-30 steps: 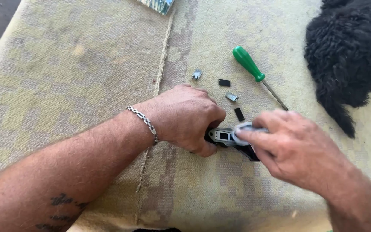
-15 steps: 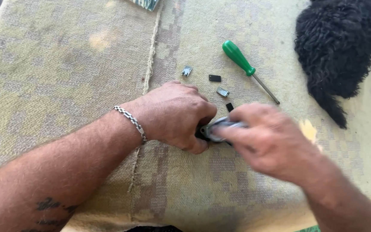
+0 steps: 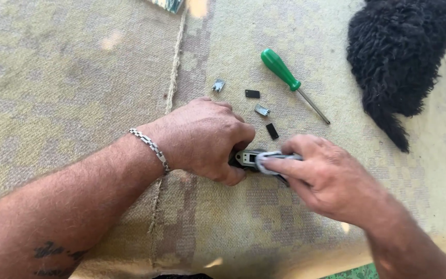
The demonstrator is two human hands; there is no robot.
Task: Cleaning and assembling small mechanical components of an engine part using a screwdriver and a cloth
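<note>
Hands locked together at centre over a small black-and-grey device (image 3: 247, 158), pinned flat on the yellowish woven cloth (image 3: 78, 77). Left hand (image 3: 202, 138) curled tight over the device's left end, knuckles up, thumb tucked beneath the near edge, silver chain bracelet (image 3: 150, 149) at the wrist. Right hand (image 3: 322, 178) closed narrow, thumb and forefinger pinching a pale folded wipe (image 3: 277, 156) pressed onto the device's right end. Only a short strip of the device showing, squeezed between the two hands; the rest hidden under fingers.

Just beyond the device, four small loose parts scattered on the cloth: a black strip (image 3: 272, 130) nearest, a small grey piece (image 3: 262, 110) a little farther, a black rectangle (image 3: 252, 94) past that, and a grey metal clip (image 3: 218, 85) farthest out, beyond and left of the device. Green-handled screwdriver (image 3: 287, 80) beyond and right of the device, lying at a slant, shaft tip pointing back toward the right hand, not touching it. Black curly fleece (image 3: 401, 57) far right of the device, well apart. Raised seam (image 3: 174, 77) in the cloth running away from the device's left side, passing under the left wrist.
</note>
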